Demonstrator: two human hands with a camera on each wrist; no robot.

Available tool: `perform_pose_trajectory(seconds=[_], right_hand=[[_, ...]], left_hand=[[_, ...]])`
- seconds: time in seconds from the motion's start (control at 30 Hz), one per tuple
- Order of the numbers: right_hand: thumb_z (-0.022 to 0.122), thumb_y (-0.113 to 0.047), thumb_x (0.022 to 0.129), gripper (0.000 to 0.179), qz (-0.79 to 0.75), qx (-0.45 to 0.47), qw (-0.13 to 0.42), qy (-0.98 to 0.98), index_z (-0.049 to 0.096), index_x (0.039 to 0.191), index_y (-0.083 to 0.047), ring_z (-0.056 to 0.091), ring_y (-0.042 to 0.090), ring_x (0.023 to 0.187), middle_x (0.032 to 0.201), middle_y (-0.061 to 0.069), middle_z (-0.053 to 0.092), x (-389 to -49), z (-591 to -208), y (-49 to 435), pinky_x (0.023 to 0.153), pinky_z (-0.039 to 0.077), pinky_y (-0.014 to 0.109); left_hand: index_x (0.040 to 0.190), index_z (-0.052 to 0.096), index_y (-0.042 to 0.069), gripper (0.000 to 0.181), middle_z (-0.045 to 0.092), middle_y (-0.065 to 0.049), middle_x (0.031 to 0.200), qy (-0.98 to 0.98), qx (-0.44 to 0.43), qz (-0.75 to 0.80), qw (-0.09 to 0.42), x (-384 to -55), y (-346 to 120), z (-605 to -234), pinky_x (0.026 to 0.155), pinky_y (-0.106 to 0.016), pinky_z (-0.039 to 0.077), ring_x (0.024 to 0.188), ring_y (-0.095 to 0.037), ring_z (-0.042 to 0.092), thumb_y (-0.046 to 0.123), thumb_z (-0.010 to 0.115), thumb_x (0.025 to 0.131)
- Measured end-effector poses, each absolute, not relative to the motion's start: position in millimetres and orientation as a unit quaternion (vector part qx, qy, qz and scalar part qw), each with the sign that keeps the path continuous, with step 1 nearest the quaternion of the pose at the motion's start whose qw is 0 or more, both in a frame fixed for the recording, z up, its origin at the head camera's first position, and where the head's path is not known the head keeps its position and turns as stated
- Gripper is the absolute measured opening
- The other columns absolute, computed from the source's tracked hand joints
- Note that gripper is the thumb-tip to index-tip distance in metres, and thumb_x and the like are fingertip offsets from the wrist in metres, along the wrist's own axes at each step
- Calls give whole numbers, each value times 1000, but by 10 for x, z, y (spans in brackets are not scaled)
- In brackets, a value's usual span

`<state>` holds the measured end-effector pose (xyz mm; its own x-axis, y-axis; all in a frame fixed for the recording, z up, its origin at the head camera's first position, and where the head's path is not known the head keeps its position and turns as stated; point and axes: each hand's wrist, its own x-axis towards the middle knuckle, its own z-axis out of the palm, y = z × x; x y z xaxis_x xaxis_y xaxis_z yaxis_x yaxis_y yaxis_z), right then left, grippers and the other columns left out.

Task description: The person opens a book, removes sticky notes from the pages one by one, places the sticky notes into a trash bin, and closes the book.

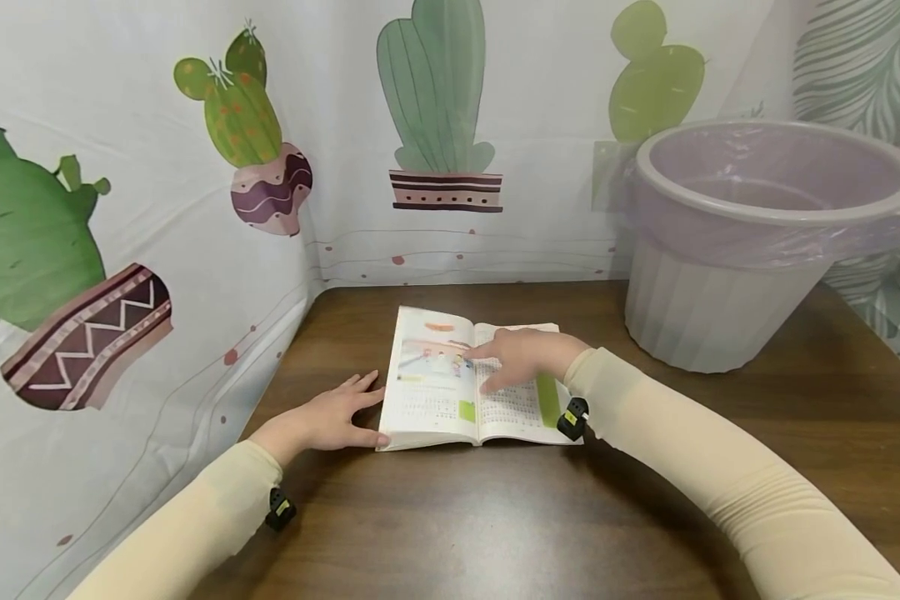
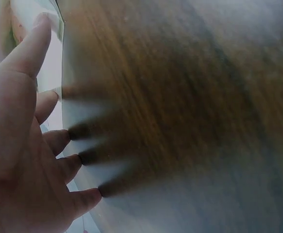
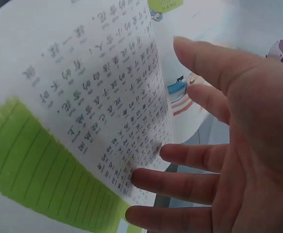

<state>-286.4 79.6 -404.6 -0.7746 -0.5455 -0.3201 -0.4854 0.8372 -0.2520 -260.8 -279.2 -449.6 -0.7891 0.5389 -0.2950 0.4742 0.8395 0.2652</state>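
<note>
An open book (image 1: 435,417) lies on the brown table, printed text and coloured pictures on its pages. My left hand (image 1: 333,417) rests at the book's left side with fingers spread; in the head view the thumb touches the lower left corner. In the left wrist view the fingertips of the left hand (image 2: 29,145) meet the wood. Over the right page and the middle fold is my right hand (image 1: 528,358), its fingers extended toward the left page. The right wrist view shows the right hand (image 3: 219,145) with straight, spread fingers above the text page (image 3: 97,97), pinching nothing.
A large pale bin (image 1: 701,300) lined with a thin purplish bag stands at the back right of the table (image 1: 450,517). Behind and to the left hangs a white curtain (image 1: 345,100) printed with cacti.
</note>
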Motion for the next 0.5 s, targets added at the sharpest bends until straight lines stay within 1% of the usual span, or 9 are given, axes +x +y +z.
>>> perform_pose_trajectory(seconds=[0.07, 0.1, 0.17, 0.3, 0.33, 0.4, 0.5], right_hand=[[68, -57, 93, 72, -74, -267, 204, 939, 37, 157, -45, 55, 25, 123, 149, 16, 51, -2840, -4031, 779, 110, 45, 49], [68, -58, 93, 73, -72, -265, 208, 939, 36, 157, -47, 54, 26, 125, 151, 17, 49, -2829, -4025, 769, 111, 44, 50], [68, -59, 92, 75, -71, -258, 217, 939, 33, 157, -51, 50, 30, 136, 159, 19, 43, -2808, -4015, 750, 116, 40, 53], [68, -63, 90, 77, -64, -250, 227, 939, 30, 156, -55, 32, 37, 154, 168, 20, 30, -2773, -4006, 710, 123, 30, 58], [68, -63, 90, 77, -63, -248, 228, 939, 30, 156, -55, 28, 37, 156, 169, 18, 29, -2767, -4006, 700, 124, 28, 59], [69, -64, 89, 77, -61, -246, 229, 940, 31, 156, -55, 25, 37, 158, 169, 16, 29, -2757, -4004, 679, 124, 27, 60], [70, -63, 88, 78, -58, -238, 228, 942, 32, 156, -55, 25, 36, 158, 170, 14, 30, -2746, -4010, 653, 123, 28, 60]], left_hand=[[162, 33, 29, 100, 15, -13, 174, 942, 267, 89, 182, -2620, -2797, -4500, 120, -69, 26, 159, -47, 14, 79, 65, 82], [162, 32, 31, 100, 16, -13, 174, 942, 267, 89, 182, -2626, -2797, -4500, 120, -70, 26, 159, -47, 14, 79, 65, 82], [162, 32, 33, 99, 17, -13, 173, 942, 266, 92, 183, -2632, -2792, -4492, 120, -70, 26, 158, -47, 14, 78, 67, 81], [162, 33, 30, 99, 16, -13, 173, 940, 260, 104, 194, -2622, -2777, -4443, 121, -69, 26, 159, -46, 13, 74, 70, 82], [162, 33, 29, 98, 17, -13, 173, 940, 259, 106, 197, -2619, -2771, -4429, 121, -69, 26, 159, -46, 13, 73, 71, 82], [162, 34, 26, 98, 17, -14, 173, 939, 255, 108, 202, -2615, -2761, -4403, 121, -68, 26, 159, -46, 13, 70, 72, 83], [162, 33, 23, 99, 18, -15, 173, 939, 253, 108, 205, -2622, -2746, -4386, 121, -67, 27, 159, -46, 14, 68, 73, 83]])
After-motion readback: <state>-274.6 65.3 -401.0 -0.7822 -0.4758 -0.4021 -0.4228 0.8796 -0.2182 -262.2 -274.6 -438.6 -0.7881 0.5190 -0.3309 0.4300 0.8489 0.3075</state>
